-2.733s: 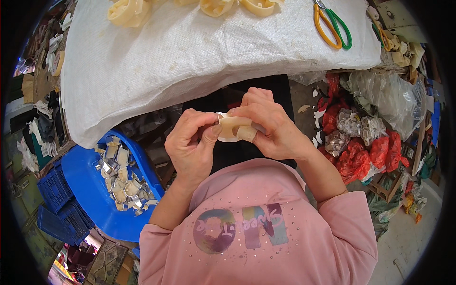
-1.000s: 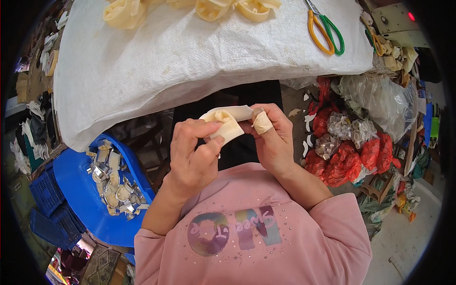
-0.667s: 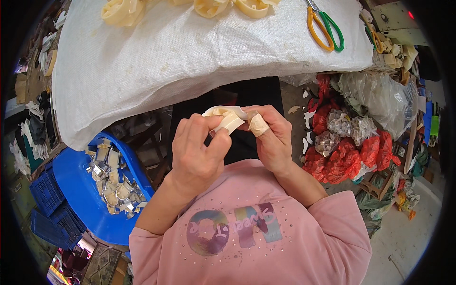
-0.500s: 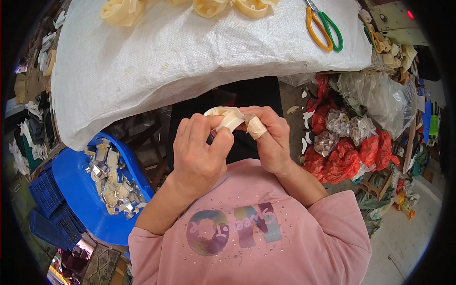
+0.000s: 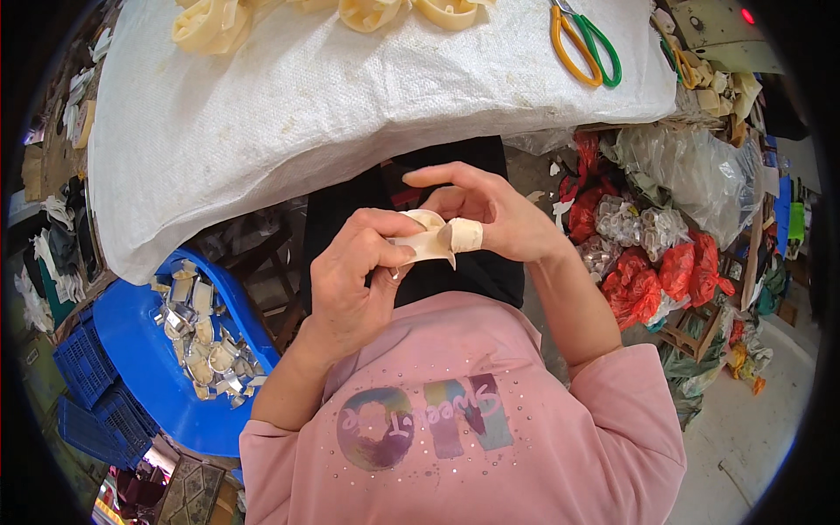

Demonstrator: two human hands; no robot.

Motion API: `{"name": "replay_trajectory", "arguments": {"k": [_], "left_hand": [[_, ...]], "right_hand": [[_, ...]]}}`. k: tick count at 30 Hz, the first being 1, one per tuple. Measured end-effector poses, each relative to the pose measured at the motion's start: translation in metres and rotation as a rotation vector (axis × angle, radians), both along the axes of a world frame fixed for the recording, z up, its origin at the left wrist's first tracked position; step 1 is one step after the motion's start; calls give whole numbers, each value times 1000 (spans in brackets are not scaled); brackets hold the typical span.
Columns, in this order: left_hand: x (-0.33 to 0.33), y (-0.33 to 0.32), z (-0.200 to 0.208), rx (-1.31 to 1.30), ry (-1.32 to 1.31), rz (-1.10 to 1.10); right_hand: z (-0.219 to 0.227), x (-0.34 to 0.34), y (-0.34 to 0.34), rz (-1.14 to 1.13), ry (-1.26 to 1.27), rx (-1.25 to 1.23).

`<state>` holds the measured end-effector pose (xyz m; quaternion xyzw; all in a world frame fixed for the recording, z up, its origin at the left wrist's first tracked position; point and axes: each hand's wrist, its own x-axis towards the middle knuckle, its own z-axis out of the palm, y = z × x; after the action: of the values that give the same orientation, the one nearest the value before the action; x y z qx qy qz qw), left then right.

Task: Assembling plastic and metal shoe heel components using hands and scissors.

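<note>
In front of my chest I hold a cream-coloured, curved, rubbery-looking piece [image 5: 425, 246] with a flared strip facing me. My left hand [image 5: 350, 273] pinches its left end between thumb and fingers. At its right end is my right hand [image 5: 516, 223], the thumb wrapped in a beige band [image 5: 465, 234] and pressed to the piece. The right index finger stretches out above it; the other right fingertips are partly hidden behind the piece. Similar cream ring-like pieces [image 5: 210, 26] lie at the far edge of the table.
A white woven sheet [image 5: 289, 114] covers the table, with orange-and-green-handled scissors [image 5: 616, 63] at its right. On the left stands a blue basin [image 5: 131, 341] of metal and cream parts [image 5: 206, 328], beside blue crates [image 5: 85, 354]. Red plastic bags [image 5: 632, 284] and clear bags lie at right.
My right hand has loosened and lifted its index finger, its wrist moving right. My left hand has shifted slightly, and the cream piece has turned so its strip faces me.
</note>
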<state>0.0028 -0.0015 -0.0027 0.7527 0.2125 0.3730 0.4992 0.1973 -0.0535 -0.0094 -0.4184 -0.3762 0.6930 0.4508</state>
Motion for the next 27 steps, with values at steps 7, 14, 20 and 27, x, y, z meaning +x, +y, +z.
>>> {"name": "replay_trajectory", "arguments": {"k": [7,14,20,27], "left_hand": [[-1,4,1,182,89,-8],[0,8,4,75,131,39],[3,6,5,-643,-160,183],[8,3,0,-691,-162,159]], "right_hand": [[0,-9,5,16,-122,30],[-14,-29,5,-253,-170,120],[-13,-24,11,-330,-284,398],[-3,-35,16,-441,-705,568]]}}
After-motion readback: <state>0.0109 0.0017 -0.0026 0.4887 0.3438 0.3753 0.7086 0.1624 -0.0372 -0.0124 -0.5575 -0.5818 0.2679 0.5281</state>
